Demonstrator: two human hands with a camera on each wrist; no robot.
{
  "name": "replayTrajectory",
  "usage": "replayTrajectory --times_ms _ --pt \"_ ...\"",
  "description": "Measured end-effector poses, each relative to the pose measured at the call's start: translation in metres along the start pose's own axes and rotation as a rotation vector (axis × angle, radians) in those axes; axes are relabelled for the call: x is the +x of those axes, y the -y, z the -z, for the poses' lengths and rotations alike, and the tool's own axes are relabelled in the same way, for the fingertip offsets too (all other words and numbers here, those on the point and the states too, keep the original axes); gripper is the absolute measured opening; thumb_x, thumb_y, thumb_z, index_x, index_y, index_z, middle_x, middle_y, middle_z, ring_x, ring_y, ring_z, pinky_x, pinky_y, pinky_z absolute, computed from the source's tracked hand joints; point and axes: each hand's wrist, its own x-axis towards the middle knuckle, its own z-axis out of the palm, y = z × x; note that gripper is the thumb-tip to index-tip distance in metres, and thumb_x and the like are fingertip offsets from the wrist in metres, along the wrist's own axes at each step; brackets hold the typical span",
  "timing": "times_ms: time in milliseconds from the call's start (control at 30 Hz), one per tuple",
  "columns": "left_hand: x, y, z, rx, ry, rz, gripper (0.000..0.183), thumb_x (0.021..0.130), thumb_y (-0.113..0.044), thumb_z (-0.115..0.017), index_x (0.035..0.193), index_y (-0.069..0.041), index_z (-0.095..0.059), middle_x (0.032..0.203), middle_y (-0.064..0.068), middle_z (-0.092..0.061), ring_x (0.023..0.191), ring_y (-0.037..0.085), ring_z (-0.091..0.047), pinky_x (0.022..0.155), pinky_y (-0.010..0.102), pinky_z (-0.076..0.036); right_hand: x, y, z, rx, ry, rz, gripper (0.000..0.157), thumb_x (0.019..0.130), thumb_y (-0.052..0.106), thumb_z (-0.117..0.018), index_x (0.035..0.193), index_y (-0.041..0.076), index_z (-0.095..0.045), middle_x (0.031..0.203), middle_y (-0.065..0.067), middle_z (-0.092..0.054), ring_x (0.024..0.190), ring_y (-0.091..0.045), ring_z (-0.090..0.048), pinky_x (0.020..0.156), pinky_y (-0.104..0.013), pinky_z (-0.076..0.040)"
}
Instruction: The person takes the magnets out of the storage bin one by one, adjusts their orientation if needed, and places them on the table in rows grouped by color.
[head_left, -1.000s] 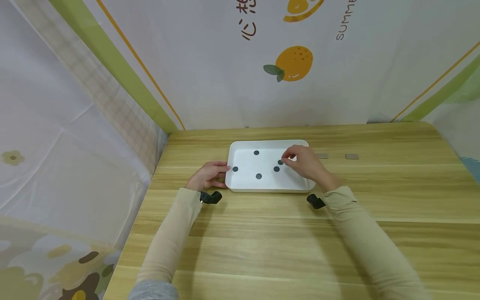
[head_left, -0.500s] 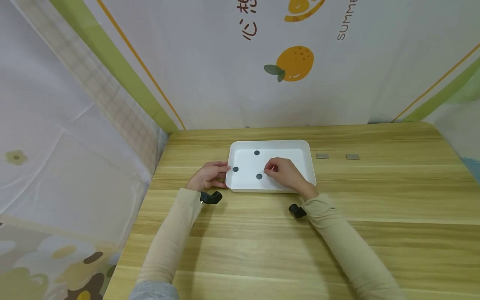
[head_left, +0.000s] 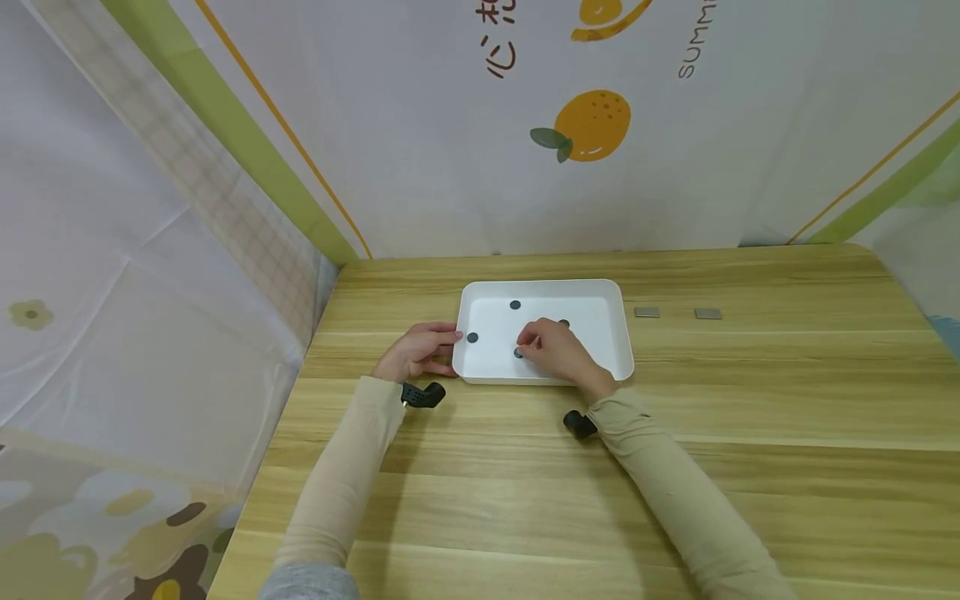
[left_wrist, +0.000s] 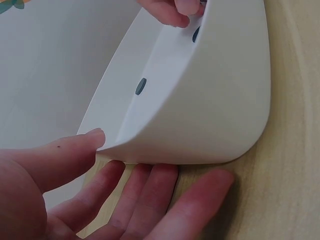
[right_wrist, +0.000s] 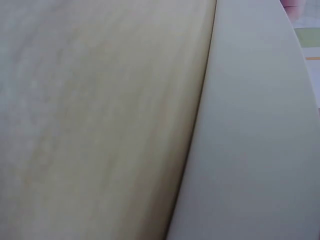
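A shallow white tray (head_left: 585, 333) lies on the wooden table, with several small dark discs inside. My left hand (head_left: 416, 350) grips its left end, thumb at the rim and fingers against the outer wall in the left wrist view. Inside the tray, my right hand (head_left: 558, 350) has curled fingers, and thumb and forefinger pinch at a dark disc (head_left: 518, 353). Another disc (head_left: 515, 305) lies near the back wall, one more disc (head_left: 472, 337) near my left thumb. A further disc (head_left: 564, 323) is partly covered by my right hand. The right wrist view shows only tray wall and table.
Two small grey rectangular plates, a nearer plate (head_left: 647, 312) and a farther plate (head_left: 707, 314), lie right of the tray. The table (head_left: 480, 500) extends toward me. A printed cloth (head_left: 420, 167) hangs behind its back edge.
My right hand has moved left and slightly toward me across the tray, from the right-hand discs to the front middle one. My left hand stays at the tray's end.
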Motion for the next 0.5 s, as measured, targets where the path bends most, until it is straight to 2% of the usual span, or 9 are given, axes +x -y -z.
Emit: replayTrajectory --times_ms 133,333,500 --pt "0.0012 -0.0001 0.0000 0.002 0.002 -0.002 0.049 0.097 -0.016 -0.059 0.143 -0.008 -0.044 0.131 0.015 -0.058 0.095 0.020 -0.065 0.073 0.040 -0.060 0.0012 -0.0005 -0.0026 -0.019 0.016 -0.017 0.012 0.088 0.017 -0.067 0.097 0.009 -0.070 0.100 -0.009 -0.063 0.085 -0.021 -0.055 0.076 -0.033 -0.047" --pt "0.0017 -0.0007 -0.0004 0.003 0.009 0.003 0.050 0.097 -0.015 -0.058 0.144 -0.008 -0.042 0.133 0.016 -0.056 0.096 0.019 -0.064 0.073 0.039 -0.060 0.0018 -0.0019 -0.0051 -0.098 0.026 0.022 0.017 0.086 0.013 -0.066 0.101 0.008 -0.070 0.105 -0.011 -0.062 0.097 -0.027 -0.057 0.088 -0.042 -0.049" --pt "0.0007 -0.0014 -0.0008 0.000 0.005 0.005 0.050 0.097 -0.016 -0.058 0.144 -0.009 -0.042 0.134 0.016 -0.056 0.096 0.019 -0.064 0.073 0.040 -0.060 0.0010 -0.0002 -0.0052 -0.148 0.035 0.040 0.019 0.087 0.014 -0.067 0.104 0.007 -0.071 0.107 -0.012 -0.060 0.099 -0.027 -0.057 0.089 -0.042 -0.049"
